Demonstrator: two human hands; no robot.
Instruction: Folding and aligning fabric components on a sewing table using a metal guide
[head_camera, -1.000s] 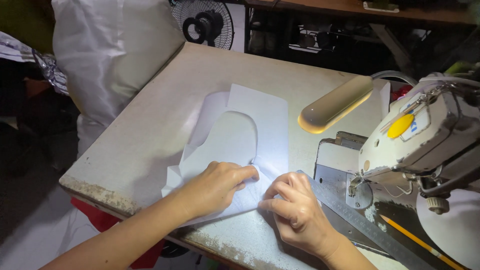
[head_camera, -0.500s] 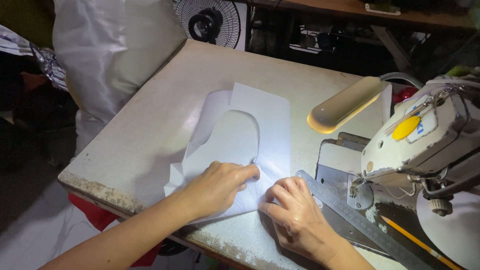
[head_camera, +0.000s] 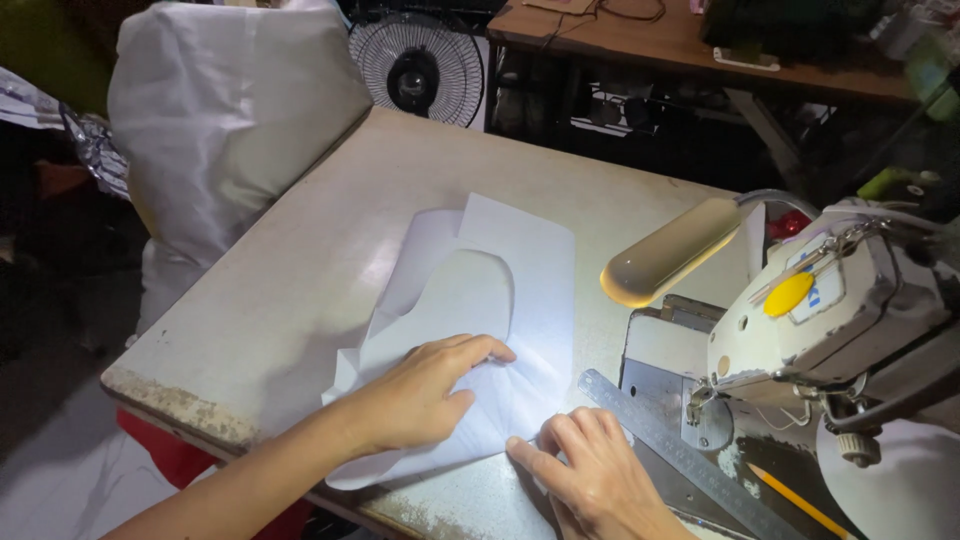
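Note:
Several white fabric pieces (head_camera: 500, 290) lie stacked on a worn beige sewing table (head_camera: 300, 270), lit by the machine lamp. My left hand (head_camera: 420, 395) lies flat on the near part of the pieces, fingers spread and pointing right. My right hand (head_camera: 590, 470) presses its fingertips on the near right corner of the fabric, close to a metal ruler (head_camera: 680, 450). Neither hand grips anything.
A white sewing machine (head_camera: 830, 310) stands at the right with a cream lamp (head_camera: 670, 250) over its bed. A yellow pencil (head_camera: 800, 505) lies beside the ruler. A large white sack (head_camera: 230, 120) leans at the table's left edge, a fan (head_camera: 415, 65) behind.
My left hand has stretched a little further right over the fabric. My right hand has slid down and toward me along the fabric's near corner. The view has shifted slightly.

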